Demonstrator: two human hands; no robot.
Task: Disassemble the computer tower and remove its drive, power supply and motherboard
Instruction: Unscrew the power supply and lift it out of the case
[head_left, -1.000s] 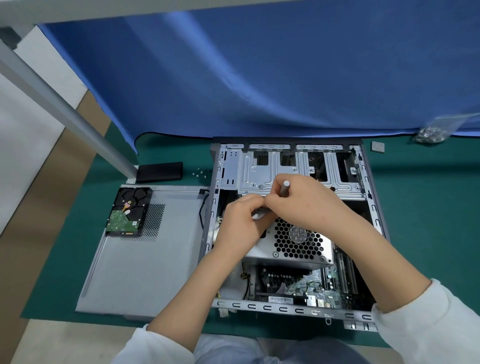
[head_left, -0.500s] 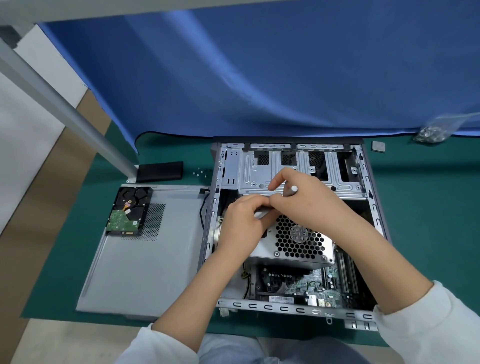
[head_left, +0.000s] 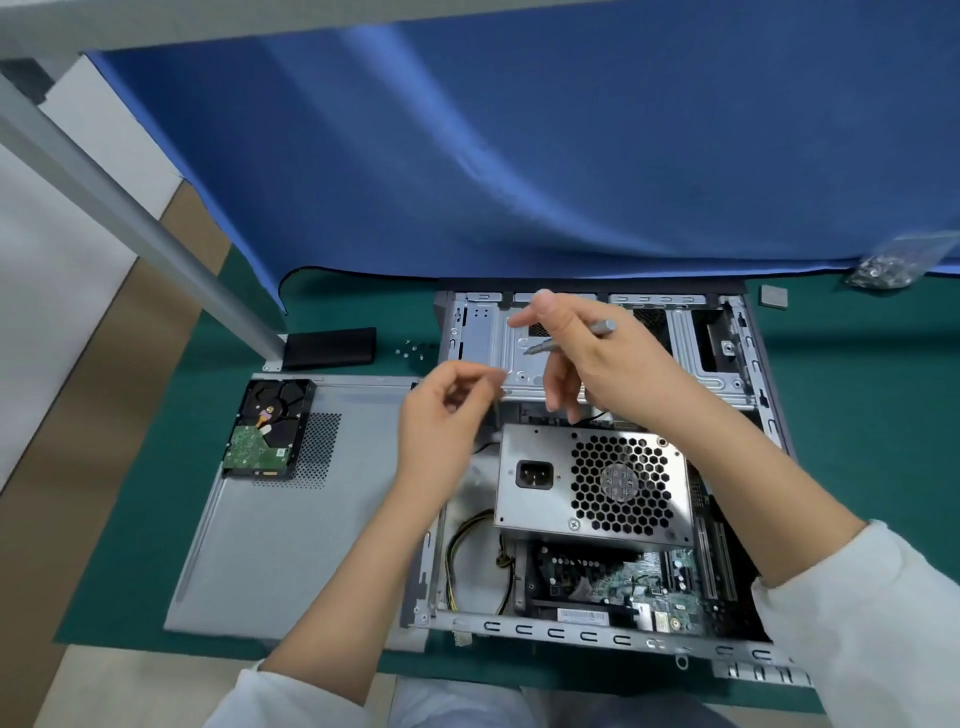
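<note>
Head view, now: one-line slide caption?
Right hand holds a screwdriver above the open computer tower; power supply is inside it, and hard drive lies on the side panel.

No lettering, brand name or number can be read anywhere on the bench. A white sticker on the near edge of the motherboard carries what looks like a barcode (its print is too small and blurred to make out), and the green circuit board of the hard drive shows only illegible markings.
</note>
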